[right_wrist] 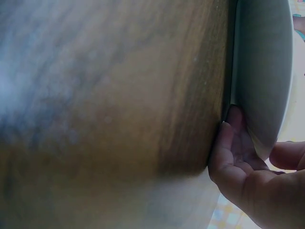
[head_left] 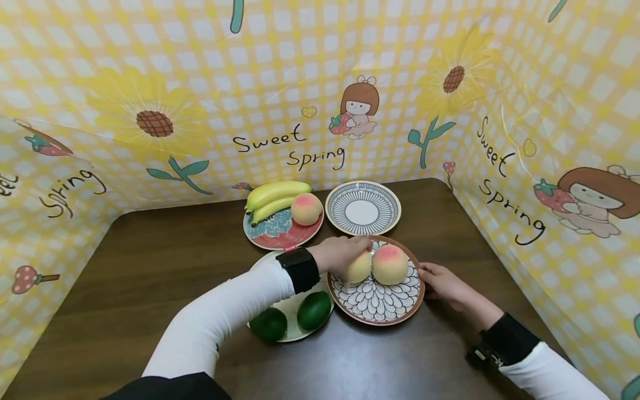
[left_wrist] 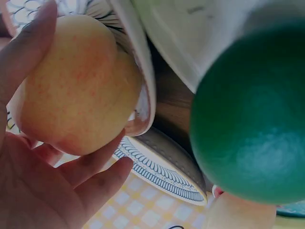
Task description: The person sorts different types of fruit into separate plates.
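My left hand (head_left: 340,255) grips a pale yellow peach (left_wrist: 78,86) with its thumb and fingers bent round it. This peach is at the left part of a brown-rimmed plate (head_left: 377,309) with a black-and-white petal pattern; whether it touches the plate I cannot tell. A second peach (head_left: 391,265), pink on top, sits on the same plate just to the right. At the plate's right rim, my right hand (head_left: 444,284) pinches the edge, thumb above and fingers (right_wrist: 226,150) under the plate's pale underside (right_wrist: 264,71).
Left of that plate, a pale green plate (head_left: 295,335) holds two dark green avocado-like fruits (head_left: 314,311). Behind stand a red-and-blue plate (head_left: 270,239) with bananas (head_left: 277,194) and a peach (head_left: 306,209), and a striped plate (head_left: 363,216). Yellow checked cloth walls border the brown table (head_left: 165,266).
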`<action>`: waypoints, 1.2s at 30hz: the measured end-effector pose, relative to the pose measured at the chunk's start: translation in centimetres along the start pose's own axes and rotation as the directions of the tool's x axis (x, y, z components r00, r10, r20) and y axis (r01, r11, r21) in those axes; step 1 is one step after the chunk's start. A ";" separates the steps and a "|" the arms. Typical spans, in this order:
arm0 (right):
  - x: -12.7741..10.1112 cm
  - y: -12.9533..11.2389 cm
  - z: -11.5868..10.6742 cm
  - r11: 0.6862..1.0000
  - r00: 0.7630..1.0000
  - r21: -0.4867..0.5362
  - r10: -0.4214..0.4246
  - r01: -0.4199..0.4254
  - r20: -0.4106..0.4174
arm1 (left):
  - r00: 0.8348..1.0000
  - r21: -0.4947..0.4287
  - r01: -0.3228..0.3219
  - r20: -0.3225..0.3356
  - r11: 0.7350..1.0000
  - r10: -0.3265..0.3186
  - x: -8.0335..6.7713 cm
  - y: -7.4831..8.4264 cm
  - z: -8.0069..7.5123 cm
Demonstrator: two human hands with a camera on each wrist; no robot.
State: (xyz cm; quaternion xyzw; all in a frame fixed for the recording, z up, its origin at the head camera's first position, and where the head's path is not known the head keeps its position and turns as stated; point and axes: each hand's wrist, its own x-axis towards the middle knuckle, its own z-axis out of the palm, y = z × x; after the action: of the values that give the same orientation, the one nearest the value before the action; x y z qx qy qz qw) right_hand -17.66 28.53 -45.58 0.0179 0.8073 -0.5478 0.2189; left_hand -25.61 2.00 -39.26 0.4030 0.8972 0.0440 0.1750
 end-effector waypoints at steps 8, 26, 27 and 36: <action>0.1 0.1 0.0 1.000 1.000 0.004 0.003 -0.003 0.009 | 1.000 0.091 -0.012 0.008 0.996 0.012 0.3 0.2 0.8; -0.1 0.6 -0.9 1.000 1.000 -0.026 -0.002 0.003 0.023 | 0.965 -0.447 0.016 -0.226 0.895 -0.130 -1.8 -6.9 -6.9; -0.1 0.6 -0.9 1.000 1.000 -0.020 -0.003 0.004 0.026 | 0.951 -0.441 0.047 -0.255 0.896 -0.175 -2.0 -8.0 -7.2; 0.3 0.7 -0.6 1.000 0.999 0.020 -0.024 0.023 0.042 | 0.862 -0.455 0.323 -0.220 0.830 -0.457 -1.9 -13.1 -5.2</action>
State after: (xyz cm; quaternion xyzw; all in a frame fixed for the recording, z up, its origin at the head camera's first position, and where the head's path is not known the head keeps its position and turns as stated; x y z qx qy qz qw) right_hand -17.92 29.29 -46.14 -0.0011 0.7974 -0.5583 0.2291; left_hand -35.51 -7.91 -36.78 0.1511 0.9485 0.2552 0.1116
